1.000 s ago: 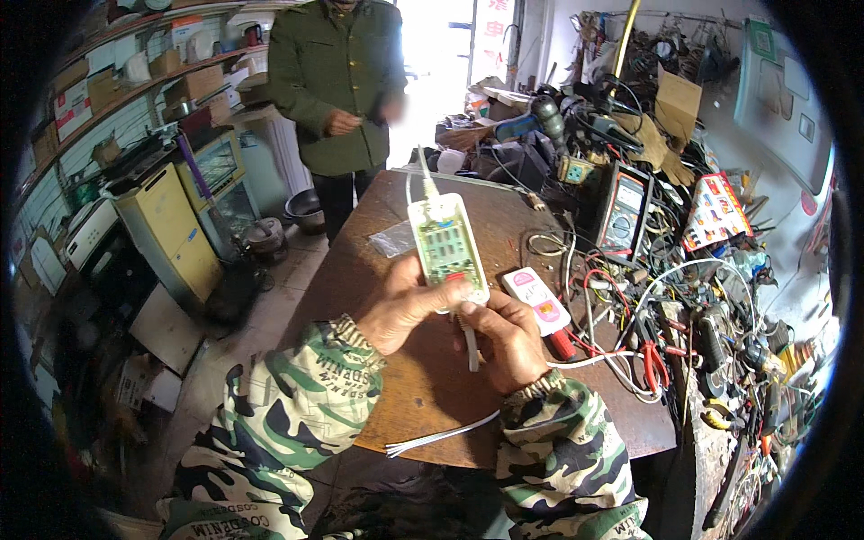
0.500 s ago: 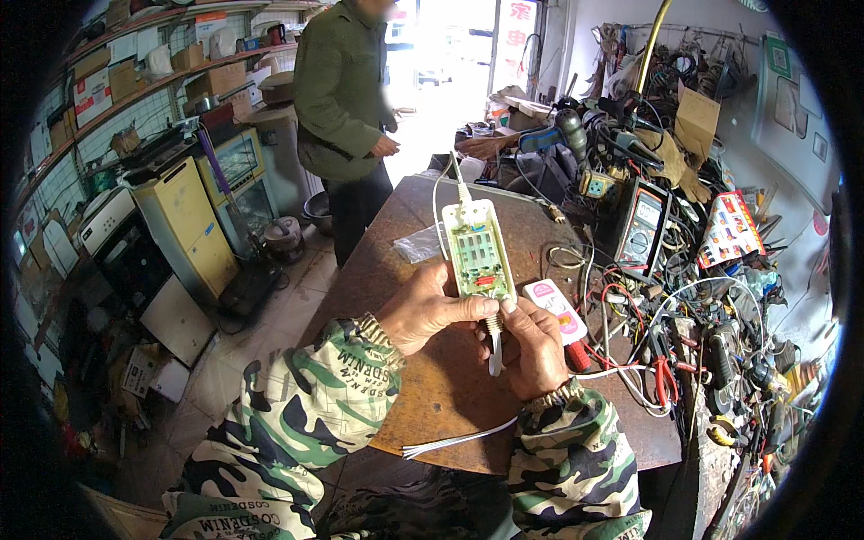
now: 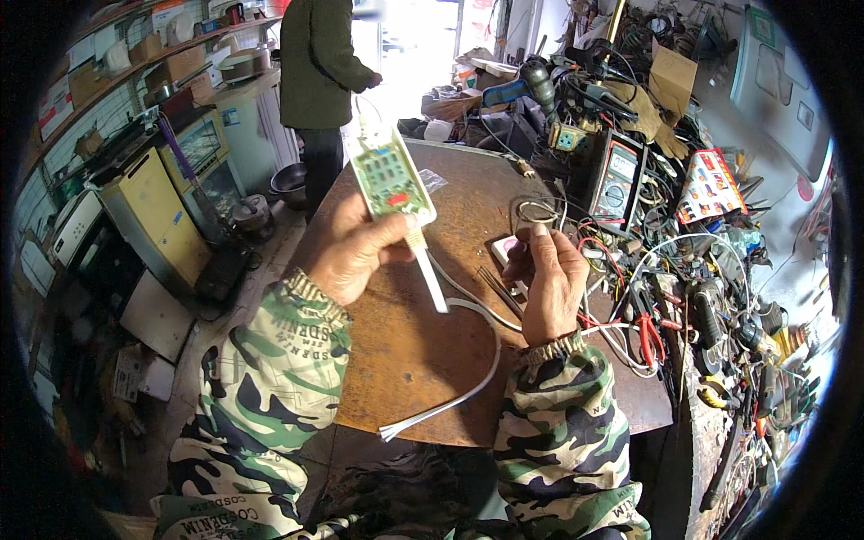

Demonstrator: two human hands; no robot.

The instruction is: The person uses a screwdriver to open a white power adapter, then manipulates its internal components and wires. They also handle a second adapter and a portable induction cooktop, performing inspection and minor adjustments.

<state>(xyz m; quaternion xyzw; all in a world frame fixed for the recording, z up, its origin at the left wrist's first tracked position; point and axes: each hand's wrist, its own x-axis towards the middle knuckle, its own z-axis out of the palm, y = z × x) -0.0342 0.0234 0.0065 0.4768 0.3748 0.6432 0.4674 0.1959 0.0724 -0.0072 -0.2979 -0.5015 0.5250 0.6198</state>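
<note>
My left hand (image 3: 351,256) grips the lower end of a narrow white plastic case (image 3: 427,211), its cover off and a green circuit board (image 3: 389,175) showing inside. The case tilts toward the upper left. A ribbed cable sleeve (image 3: 416,239) comes out below my thumb, and a white cable (image 3: 432,281) runs on from it. Apart from the case, over the table's right side, my right hand (image 3: 552,283) is closed, thumb pressed to the fingers; what they hold, if anything, is hidden. Thin dark prongs (image 3: 498,292) lie beside it; whether it holds them is unclear.
The brown table (image 3: 405,360) carries white strands (image 3: 405,427) at its near edge. A pink-and-white box (image 3: 506,247) is partly behind my right hand. To the right stand a multimeter (image 3: 616,184), red-handled pliers (image 3: 646,337) and heaped cables. A person (image 3: 319,72) stands beyond the table.
My hands have separated: the left has carried the case left and up, the right has let go of its lower end. My view has shifted, and the person has turned away.
</note>
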